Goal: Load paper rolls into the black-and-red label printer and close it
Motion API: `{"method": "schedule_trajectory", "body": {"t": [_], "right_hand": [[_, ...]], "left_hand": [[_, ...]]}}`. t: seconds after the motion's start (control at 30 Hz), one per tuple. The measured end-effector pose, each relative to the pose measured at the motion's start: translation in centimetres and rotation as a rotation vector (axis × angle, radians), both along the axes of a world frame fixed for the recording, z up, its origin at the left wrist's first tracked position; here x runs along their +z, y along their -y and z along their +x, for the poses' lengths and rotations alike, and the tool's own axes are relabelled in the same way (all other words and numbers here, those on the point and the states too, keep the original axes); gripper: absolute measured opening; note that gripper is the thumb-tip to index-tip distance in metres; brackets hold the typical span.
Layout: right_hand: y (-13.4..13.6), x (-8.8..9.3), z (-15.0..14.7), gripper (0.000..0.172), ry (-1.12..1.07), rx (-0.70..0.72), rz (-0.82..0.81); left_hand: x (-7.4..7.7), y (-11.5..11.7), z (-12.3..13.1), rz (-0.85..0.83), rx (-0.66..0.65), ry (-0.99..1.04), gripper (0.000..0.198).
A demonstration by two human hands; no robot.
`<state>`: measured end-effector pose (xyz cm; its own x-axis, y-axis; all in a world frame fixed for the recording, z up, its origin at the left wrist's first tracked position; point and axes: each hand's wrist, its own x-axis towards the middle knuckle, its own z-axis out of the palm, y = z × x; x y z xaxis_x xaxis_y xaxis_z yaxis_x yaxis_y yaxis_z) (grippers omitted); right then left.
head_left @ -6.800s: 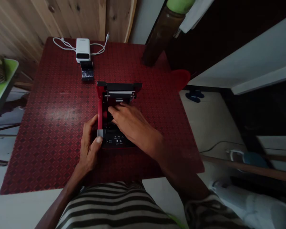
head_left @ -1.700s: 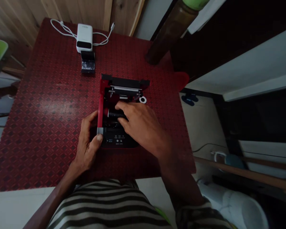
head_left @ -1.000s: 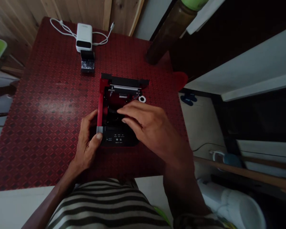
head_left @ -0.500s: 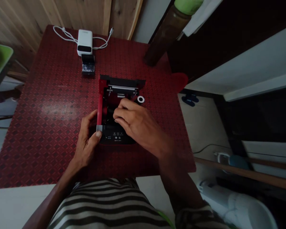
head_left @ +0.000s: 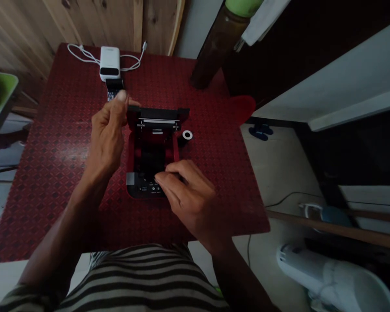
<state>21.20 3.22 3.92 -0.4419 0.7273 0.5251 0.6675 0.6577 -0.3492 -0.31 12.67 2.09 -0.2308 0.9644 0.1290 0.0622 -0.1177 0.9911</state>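
Our left hand point(head_left: 105, 135) grasps the raised red-and-black lid point(head_left: 159, 113) at left, diagonally across the red-and-black plastic box point(head_left: 144, 191) from our right hand point(head_left: 189, 194), whose hold we cannot tell.

Our left hand point(head_left: 108, 132) touches the raised lid point(head_left: 159, 114) of a red-and-black device point(head_left: 176, 149) at its left corner; our right hand point(head_left: 191, 195) bends over its front panel point(head_left: 143, 189). We see 1 roll point(head_left: 184, 139) beside it.

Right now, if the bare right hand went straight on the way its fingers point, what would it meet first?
The right hand would likely meet the dark inside of the red-and-black boxy machine, perhaps its left wall; depth is unclear.
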Motion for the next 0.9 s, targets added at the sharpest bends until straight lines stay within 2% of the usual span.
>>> {"method": "schedule_trajectory", "body": {"t": [0.1, 0.23, 0.37, 0.5, 0.67, 0.9], "right_hand": [[0.1, -0.4, -0.1, 0.031, 0.029, -0.029, 0.062], [0.5, -0.7, -0.1, 0.030, 0.043, -0.070, 0.149], [1.1, -0.8, 0.0, 0.026, 0.061, -0.118, 0.151], [1.1, -1.0, 0.1, 0.028, 0.052, -0.065, 0.070], [1.1, -1.2, 0.3, 0.026, 0.066, -0.035, 0.068], [1.1, -0.8, 0.2, 0.031, 0.146, 0.014, 0.120]], "left_hand": [[0.2, 0.5, 0.8, 0.013, -0.003, 0.012, 0.046], [-0.7, 3.2, 0.5, -0.004, 0.011, 0.051, 0.038], [-2.4, 6.6, -0.3, -0.189, 0.010, 0.174, 0.074], [-3.5, 8.8, -0.4, -0.282, -0.096, 0.188, 0.078], [-3.7, 9.5, -0.1, -0.313, -0.110, 0.204, 0.076], [-4.2, 9.6, -0.1, -0.257, -0.116, 0.167, 0.071]]}}
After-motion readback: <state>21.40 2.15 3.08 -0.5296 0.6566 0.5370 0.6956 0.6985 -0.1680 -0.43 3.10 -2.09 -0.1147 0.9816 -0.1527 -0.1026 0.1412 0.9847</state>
